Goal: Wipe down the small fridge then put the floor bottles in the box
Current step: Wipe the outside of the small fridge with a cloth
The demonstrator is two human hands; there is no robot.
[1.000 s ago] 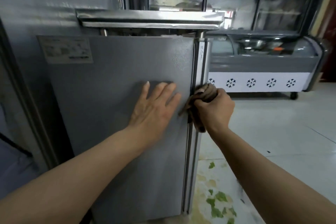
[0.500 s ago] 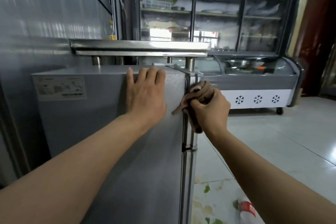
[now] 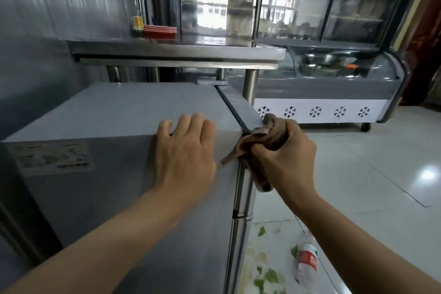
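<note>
With the left hand (image 3: 185,162) flat on the small fridge (image 3: 114,112), the right hand (image 3: 285,160) gripped the brown cloth (image 3: 260,137), best dragged firmly along the door's top edge.

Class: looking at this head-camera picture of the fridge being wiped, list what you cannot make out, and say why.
- Sticker on the small fridge: print too blurred to read.
- Bottle on the floor: label too small, partly behind the right forearm.
- Cloth: mostly hidden inside the right hand.
- The box: outside the frame.
</note>
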